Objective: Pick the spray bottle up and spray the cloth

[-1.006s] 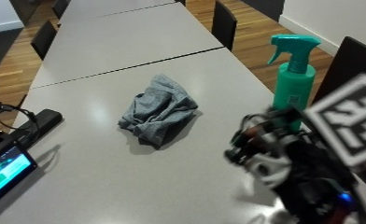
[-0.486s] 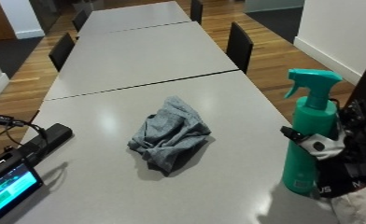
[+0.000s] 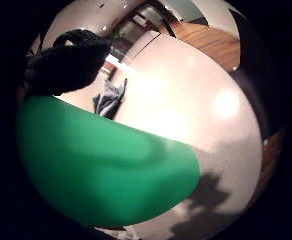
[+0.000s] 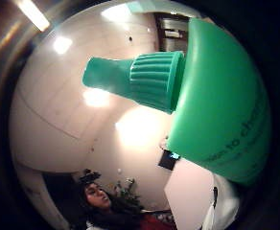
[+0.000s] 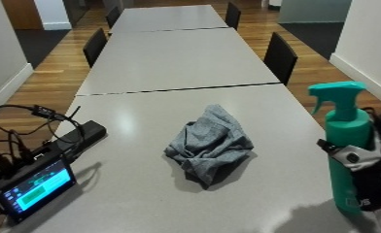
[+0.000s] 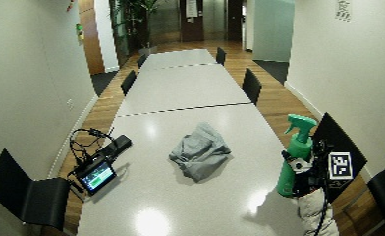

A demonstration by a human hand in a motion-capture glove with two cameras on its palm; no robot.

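Your gloved right hand (image 5: 370, 167) was wrapped around the body of the green spray bottle (image 5: 344, 145), fingers curled round its lower half. The bottle stood upright on the grey table (image 5: 178, 68) near its edge, with its trigger head above your grip and the nozzle pointing toward the middle of the table. In the palm views the bottle's green body (image 3: 106, 165) filled much of the frame, close against your palm, with the ribbed collar and neck (image 4: 145, 81) jutting beyond it.

The crumpled grey cloth (image 5: 208, 143) lay on the table, well apart from your grip, on the nozzle's side. Only bare tabletop lay between the bottle and the cloth.

Farther beyond the cloth, at the table's opposite edge, sat a small monitor (image 5: 32, 188) with a lit screen, a black box (image 5: 84, 134) just beside it and a tangle of black cables (image 5: 16, 126). Black chairs (image 5: 280, 58) stood along both sides of the table.
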